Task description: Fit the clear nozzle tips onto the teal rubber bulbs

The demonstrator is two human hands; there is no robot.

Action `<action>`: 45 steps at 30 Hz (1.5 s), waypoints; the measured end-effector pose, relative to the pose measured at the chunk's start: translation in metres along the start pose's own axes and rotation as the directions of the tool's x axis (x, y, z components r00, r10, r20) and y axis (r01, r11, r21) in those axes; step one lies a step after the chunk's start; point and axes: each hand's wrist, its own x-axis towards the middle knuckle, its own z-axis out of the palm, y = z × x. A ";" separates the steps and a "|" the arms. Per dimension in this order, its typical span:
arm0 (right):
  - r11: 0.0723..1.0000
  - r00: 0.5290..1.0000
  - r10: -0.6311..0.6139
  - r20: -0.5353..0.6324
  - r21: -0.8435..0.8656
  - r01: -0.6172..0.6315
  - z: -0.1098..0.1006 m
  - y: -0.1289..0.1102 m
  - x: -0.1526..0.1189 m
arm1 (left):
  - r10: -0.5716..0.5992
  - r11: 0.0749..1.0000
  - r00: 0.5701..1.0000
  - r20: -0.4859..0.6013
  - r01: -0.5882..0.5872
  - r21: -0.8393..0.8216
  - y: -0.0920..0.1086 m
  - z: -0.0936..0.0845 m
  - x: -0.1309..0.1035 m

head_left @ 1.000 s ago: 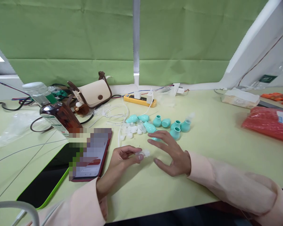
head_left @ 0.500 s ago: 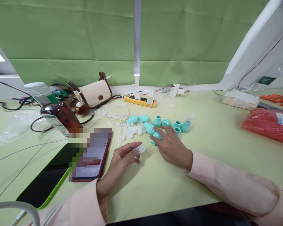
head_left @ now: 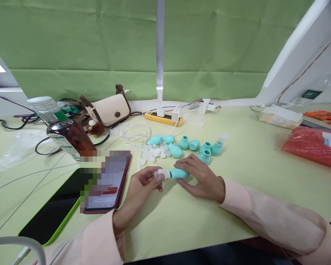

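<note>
Between the thumb and fingers of my left hand [head_left: 146,180] is a small translucent plastic nozzle [head_left: 163,173]. My right hand [head_left: 200,176] grips a turquoise rubber bulb [head_left: 178,173] lying sideways, its open neck turned left. The nozzle's end is right at that neck; whether it has entered cannot be made out. Just beyond my hands lie several more turquoise bulbs [head_left: 175,150], some upright and some on their sides. One upright bulb [head_left: 216,148] at the right has a translucent piece in its neck. A pile of translucent nozzles [head_left: 155,151] lies left of the bulbs.
Two phones, one green-edged [head_left: 59,202] and one red-cased [head_left: 110,184], lie left of my hands. Behind them stand a dark-liquid bottle [head_left: 68,134] and a cream handbag [head_left: 114,110]. A yellow power strip [head_left: 165,119] with white cables sits at the back. A red package [head_left: 311,145] lies right.
My right hand has taken a turquoise bulb from the group and brought it toward my left hand. The nozzle in my left hand now points right, against the bulb's neck.
</note>
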 end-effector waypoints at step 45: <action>0.738 0.897 0.287 0.335 0.520 -0.430 -0.004 -0.025 0.000 | 0.103 0.985 0.975 0.197 -0.127 0.113 0.001 -0.002 -0.006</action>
